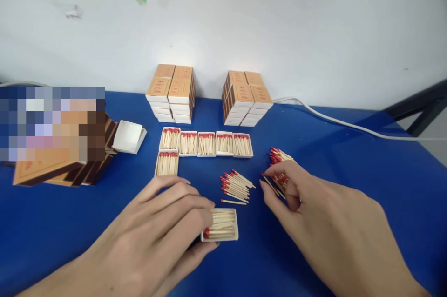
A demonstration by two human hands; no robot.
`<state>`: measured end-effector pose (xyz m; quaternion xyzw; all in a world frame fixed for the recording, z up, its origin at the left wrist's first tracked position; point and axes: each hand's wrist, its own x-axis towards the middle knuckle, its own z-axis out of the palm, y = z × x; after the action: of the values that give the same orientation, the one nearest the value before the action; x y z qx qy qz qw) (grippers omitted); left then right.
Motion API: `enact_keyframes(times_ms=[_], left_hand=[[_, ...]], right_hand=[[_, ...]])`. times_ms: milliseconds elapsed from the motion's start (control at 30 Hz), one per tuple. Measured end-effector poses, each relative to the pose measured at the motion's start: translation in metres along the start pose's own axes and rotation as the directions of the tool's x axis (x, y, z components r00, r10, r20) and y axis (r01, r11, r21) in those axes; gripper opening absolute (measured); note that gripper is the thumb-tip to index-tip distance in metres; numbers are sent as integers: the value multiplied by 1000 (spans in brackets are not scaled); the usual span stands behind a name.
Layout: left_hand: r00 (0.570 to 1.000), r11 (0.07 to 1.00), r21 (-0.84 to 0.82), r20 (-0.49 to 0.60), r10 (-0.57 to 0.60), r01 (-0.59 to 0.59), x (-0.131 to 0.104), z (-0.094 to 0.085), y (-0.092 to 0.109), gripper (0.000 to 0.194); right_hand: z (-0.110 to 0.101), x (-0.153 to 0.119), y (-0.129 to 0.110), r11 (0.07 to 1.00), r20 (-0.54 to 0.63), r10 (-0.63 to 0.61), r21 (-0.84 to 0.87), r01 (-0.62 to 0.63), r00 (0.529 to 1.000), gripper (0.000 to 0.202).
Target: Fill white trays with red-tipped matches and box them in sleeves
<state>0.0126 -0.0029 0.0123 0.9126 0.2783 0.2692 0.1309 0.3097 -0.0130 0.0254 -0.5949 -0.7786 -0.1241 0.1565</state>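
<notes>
A white matchbox tray full of red-tipped matches lies near the table's front, and my left hand grips it between thumb and fingers. My right hand is at a loose heap of matches, with its thumb and forefinger closed around a match. Part of that heap is hidden behind the fingers. Between the two hands lies a smaller pile of loose matches, heads pointing left. Several filled trays form a row beyond it, and another filled tray sits in front of the row's left end.
Two stacks of closed matchboxes, a left stack and a right stack, stand against the white wall. White empty trays and a pile of matchbox sleeves lie at left, partly pixelated. A white cable crosses the blue table.
</notes>
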Motion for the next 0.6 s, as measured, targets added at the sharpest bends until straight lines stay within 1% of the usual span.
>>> enact_keyframes(times_ms=[200,267,333,500,567,600], left_hand=[[999,999,-25,40,24,-23,1,-3,3,12],[999,999,-31,48,25,-23,2,-3,5,9],[998,999,-47,57,23,-20,2,-3,6,8],[998,996,-82,66,21,-16,0,-3,6,11],[997,996,-87,73,26,-20,0,-3,5,13],[997,996,-88,70,22,-16,1,-4,5,14]], right_hand=[[1,2,-14,975,52,-48,221,35,998,31],[4,1,-17,968,76,-66,247,46,995,33],[6,-1,-19,966,102,-72,255,44,992,30],[10,-1,-19,942,199,-47,335,-23,979,17],[11,-1,-19,927,213,-47,374,-37,976,17],[12,-1,-19,921,205,-49,387,-35,978,21]])
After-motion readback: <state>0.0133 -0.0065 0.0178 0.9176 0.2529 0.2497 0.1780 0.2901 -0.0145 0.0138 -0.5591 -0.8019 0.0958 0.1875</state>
